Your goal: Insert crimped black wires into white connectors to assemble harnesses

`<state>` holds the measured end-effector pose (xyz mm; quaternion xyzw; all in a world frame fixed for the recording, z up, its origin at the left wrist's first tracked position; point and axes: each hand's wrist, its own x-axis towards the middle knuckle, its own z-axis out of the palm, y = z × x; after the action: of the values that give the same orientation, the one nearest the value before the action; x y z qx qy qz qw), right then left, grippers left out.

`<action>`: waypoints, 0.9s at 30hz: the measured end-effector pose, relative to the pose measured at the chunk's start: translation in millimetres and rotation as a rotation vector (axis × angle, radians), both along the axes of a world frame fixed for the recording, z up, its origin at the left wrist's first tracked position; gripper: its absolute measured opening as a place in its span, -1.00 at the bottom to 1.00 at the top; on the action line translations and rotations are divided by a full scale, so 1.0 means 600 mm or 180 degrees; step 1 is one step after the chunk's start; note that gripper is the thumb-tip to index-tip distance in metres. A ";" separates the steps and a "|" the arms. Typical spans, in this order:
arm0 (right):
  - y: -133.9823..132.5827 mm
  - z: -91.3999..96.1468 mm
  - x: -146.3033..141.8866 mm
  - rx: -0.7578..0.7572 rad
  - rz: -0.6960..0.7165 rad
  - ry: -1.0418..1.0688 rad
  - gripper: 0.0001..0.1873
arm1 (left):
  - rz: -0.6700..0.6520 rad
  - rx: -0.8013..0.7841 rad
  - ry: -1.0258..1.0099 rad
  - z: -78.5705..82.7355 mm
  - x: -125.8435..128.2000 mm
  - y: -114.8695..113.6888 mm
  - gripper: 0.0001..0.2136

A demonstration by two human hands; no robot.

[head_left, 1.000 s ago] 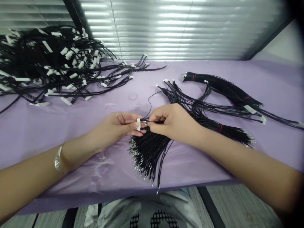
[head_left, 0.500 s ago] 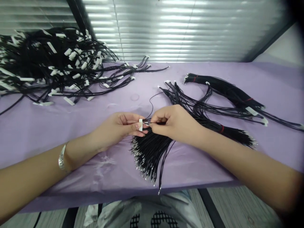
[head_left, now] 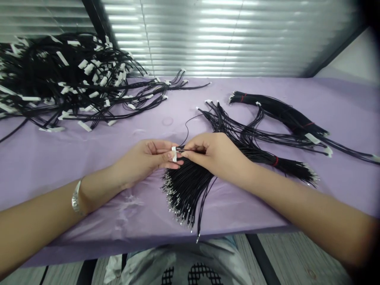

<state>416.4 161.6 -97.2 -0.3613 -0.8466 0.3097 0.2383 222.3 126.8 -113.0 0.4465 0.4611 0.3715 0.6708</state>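
Between the thumb and fingers of my left hand [head_left: 148,156] is a small white connector housing [head_left: 174,154], held upright. My right hand [head_left: 210,152] pinches a thin black wire [head_left: 179,150] close to its end, right at the housing's right face. How deep the wire's metal tip sits cannot be made out. Beneath both hands a fanned bundle of black wires [head_left: 190,186] lies on the table, its silvery crimped ends pointing down and left. A red tie [head_left: 276,160] binds the bundle towards its right end.
A large heap of black cables with white connectors [head_left: 74,79] covers the table's back left. Another tied wire bundle [head_left: 276,109] lies at the back right, beside loose wires with white connectors [head_left: 234,126]. The purple tablecloth [head_left: 103,241] hangs over the front edge; blinds stand behind.
My right hand has moved slightly left, bringing the wire end up against the white connector housing. My left hand keeps its hold on the housing.
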 end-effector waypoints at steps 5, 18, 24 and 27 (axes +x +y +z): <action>-0.001 0.001 0.001 -0.0049 -0.0079 -0.0102 -0.86 | -0.0074 0.0045 0.0003 -0.002 0.000 0.000 -0.85; 0.000 0.001 0.001 -0.0325 0.0004 0.0165 -0.88 | -0.0041 0.0158 0.0045 -0.001 0.002 -0.001 -0.86; 0.001 -0.003 -0.001 -0.0386 -0.0055 0.0197 -0.87 | 0.0014 0.0083 -0.0003 0.002 0.004 -0.002 -0.86; 0.002 -0.003 -0.001 -0.0435 -0.0050 0.0230 -0.86 | -0.0013 0.0050 -0.0019 0.002 0.002 -0.001 -0.86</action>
<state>416.0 163.0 -98.7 -0.3719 -0.8115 0.3777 0.2460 223.5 126.0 -112.1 0.4515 0.4553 0.3751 0.6694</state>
